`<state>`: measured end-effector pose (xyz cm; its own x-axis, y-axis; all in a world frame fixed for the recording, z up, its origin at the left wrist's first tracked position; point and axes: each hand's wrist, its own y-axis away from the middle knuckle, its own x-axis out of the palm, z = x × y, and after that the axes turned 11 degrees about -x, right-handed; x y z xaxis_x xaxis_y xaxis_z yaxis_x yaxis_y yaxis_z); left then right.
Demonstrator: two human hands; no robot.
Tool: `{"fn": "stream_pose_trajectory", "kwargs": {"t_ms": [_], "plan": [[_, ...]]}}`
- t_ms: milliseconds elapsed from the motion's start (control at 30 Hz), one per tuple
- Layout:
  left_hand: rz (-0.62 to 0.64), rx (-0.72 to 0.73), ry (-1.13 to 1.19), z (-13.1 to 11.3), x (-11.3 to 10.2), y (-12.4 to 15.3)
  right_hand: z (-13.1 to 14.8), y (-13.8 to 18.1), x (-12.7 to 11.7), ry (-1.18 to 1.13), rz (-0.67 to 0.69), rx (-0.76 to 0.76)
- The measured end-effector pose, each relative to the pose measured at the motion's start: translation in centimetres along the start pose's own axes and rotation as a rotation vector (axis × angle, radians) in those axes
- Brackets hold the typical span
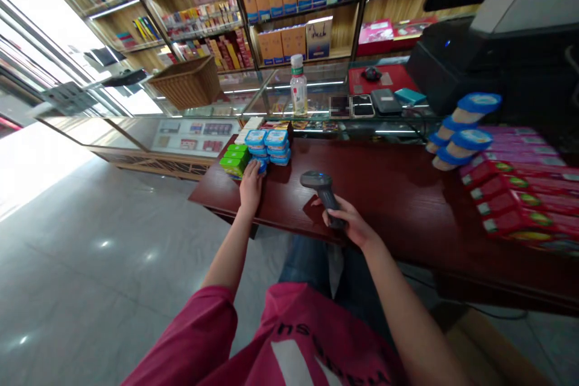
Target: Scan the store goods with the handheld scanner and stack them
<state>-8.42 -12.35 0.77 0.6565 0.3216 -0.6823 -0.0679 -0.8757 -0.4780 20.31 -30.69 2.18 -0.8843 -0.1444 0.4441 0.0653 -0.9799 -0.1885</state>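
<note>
My right hand (350,220) is wrapped round the handle of a dark grey barcode scanner (319,181), whose head points left above the table. At the table's left end, my left hand (251,184) is closed on a small blue package (261,165), mostly covered by the fingers. Right behind that hand stand stacked blue plastic tubs (277,145) with pale labels on their lids. Green packs (235,160) sit just to their left, against the tubs. White boxes (250,128) lie behind these.
On the dark red table (375,187), red boxes (520,199) and blue-lidded canisters (464,148) stand at the right. Behind it, a glass counter bears a bottle (298,87), a phone (362,105), a mouse (371,73) and a wicker basket (187,84).
</note>
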Motion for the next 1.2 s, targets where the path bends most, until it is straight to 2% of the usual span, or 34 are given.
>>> {"fn": "stream_pose_trajectory", "kwargs": {"t_ms": [167,300,433,800,1000,1100,1200], "plan": [[-0.007,-0.037,0.183,-1.2,0.9,0.7,0.0,0.4,0.1,0.086,-0.029,0.01],[0.102,-0.185,0.354,-3.2,1.8,2.1,0.1,0.2,0.4,0.089,-0.041,0.027],[0.198,-0.153,0.436,-4.1,2.2,2.8,0.2,0.2,0.4,0.084,-0.038,0.037],[0.142,-0.09,0.348,-4.2,1.8,3.0,0.2,0.6,0.6,0.089,-0.059,0.008],[0.126,-0.059,0.388,-4.3,1.8,3.1,0.2,0.6,0.6,0.104,-0.041,-0.002],[0.118,-0.021,0.378,-4.6,1.5,3.0,0.2,0.6,0.6,0.083,-0.091,-0.006],[0.116,-0.014,0.344,-5.7,1.7,3.0,0.2,0.9,-0.1,0.03,-0.212,-0.056]]}}
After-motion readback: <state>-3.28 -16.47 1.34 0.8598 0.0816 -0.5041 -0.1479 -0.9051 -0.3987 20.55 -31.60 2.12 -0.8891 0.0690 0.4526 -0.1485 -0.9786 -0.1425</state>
